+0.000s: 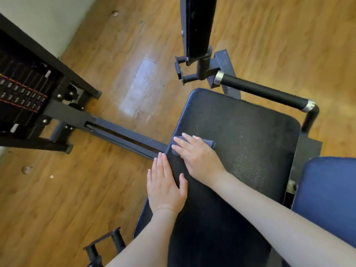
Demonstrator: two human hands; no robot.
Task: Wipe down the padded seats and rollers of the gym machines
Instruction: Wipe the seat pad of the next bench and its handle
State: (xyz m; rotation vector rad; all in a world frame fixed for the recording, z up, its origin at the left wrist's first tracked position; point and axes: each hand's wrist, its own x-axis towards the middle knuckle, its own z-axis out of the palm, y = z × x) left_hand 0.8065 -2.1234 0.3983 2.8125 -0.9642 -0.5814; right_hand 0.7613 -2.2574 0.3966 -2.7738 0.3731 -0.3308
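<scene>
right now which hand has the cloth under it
The right hand, pressing the dark cloth flat on the black seat pad; the left hand rests bare on the pad's edge.

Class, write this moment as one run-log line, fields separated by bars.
step: wiping seat | right hand: flat, presses cloth on black padded seat | left hand: flat on seat's left edge | nearby: blue pad

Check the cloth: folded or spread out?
Folded: the cloth shows as a small bunch under the flat right hand on the seat pad.
</scene>
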